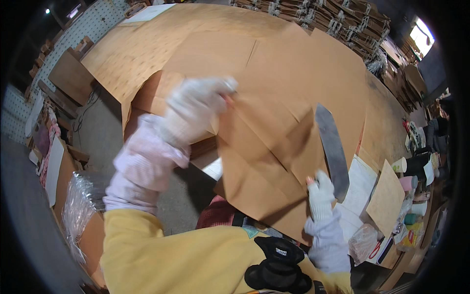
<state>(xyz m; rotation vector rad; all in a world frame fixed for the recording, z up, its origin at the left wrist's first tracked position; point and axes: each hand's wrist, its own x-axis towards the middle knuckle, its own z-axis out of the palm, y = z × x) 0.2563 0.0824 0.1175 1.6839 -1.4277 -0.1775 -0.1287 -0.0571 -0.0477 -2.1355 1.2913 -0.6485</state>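
A large sheet of brown kraft paper, creased and partly folded up, lies across the table in front of me. My left hand, in a whitish glove and smeared by motion, pinches a raised part of this paper near its left side. Lower right, my right hand has a white glove with bare fingertips; its fingers are curled at the paper's right edge. Beside that hand rests a long flat grey strip with angled ends, lying on more brown paper. Another brown paper edge curls up at the left.
The wooden table stretches away to the far left. Bundled stacks of folded brown paper stand at the back. On the right are a thin board, white papers, cups and red-handled scissors. Clear plastic wrap sits at left.
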